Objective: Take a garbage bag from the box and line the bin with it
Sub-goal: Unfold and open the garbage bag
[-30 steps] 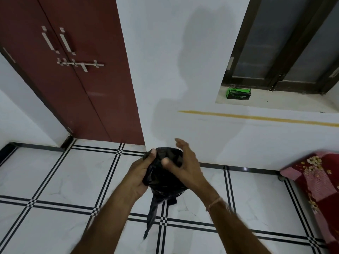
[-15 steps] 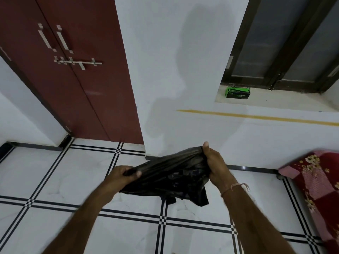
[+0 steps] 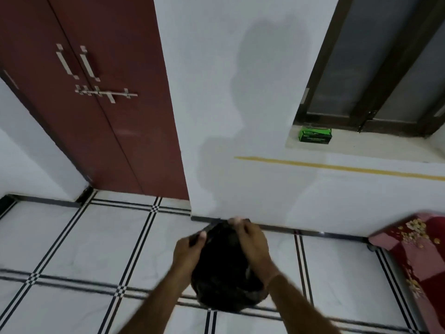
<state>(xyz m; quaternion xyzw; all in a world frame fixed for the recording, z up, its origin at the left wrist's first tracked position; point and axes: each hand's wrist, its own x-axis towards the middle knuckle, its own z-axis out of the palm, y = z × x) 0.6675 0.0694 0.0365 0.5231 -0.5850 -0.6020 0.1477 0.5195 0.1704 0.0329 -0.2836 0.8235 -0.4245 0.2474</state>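
Note:
A black garbage bag [image 3: 224, 280] hangs bunched between my hands above the tiled floor. My left hand [image 3: 189, 251] pinches its upper left edge. My right hand [image 3: 252, 244] grips the top edge close beside it, fingers curled over the plastic. The bag billows downward below both wrists. A green garbage bag box [image 3: 315, 135] sits on the window ledge at the upper right, far from my hands. No bin is in view.
A dark red double door [image 3: 96, 104] with metal handles and a latch stands at the left. A white wall [image 3: 240, 116] faces me. A red flowered cloth [image 3: 416, 256] covers furniture at the right edge. The floor [image 3: 84, 249] has white tiles with black stripes.
My hands had pulled the bag wide apart half a second ago; now they have come back close together and the bag hangs bunched and puffed below them.

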